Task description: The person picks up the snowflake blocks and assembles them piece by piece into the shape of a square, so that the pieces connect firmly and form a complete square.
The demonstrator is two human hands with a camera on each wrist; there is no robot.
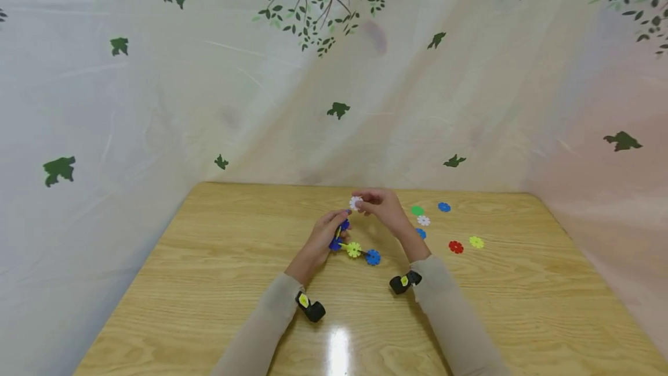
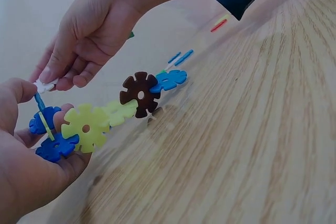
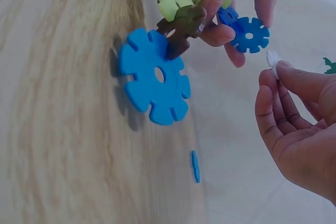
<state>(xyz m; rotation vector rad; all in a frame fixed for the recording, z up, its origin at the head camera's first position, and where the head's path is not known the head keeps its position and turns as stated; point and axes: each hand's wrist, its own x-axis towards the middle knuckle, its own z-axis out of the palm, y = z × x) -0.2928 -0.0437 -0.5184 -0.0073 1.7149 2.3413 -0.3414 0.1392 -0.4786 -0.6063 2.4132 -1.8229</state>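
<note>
Pinched in the right hand (image 1: pixel 383 209), a white notched plastic disc (image 1: pixel 354 202) sat near a blue, yellow and brown plastic-disc chain (image 1: pixel 351 248), which the left hand (image 1: pixel 320 235) gripped, apparently to steady it; loose coloured discs (image 1: pixel 452 246) lay rightward on the wooden table (image 1: pixel 209 271), one blue disc (image 1: pixel 421 233) partly behind the right wrist (image 1: pixel 414 245)

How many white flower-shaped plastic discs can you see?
2. One white flower-shaped plastic disc is pinched in the right hand; another white disc lies on the wooden table, between a green plastic disc and a partly covered blue plastic disc. More may be hidden.
</note>
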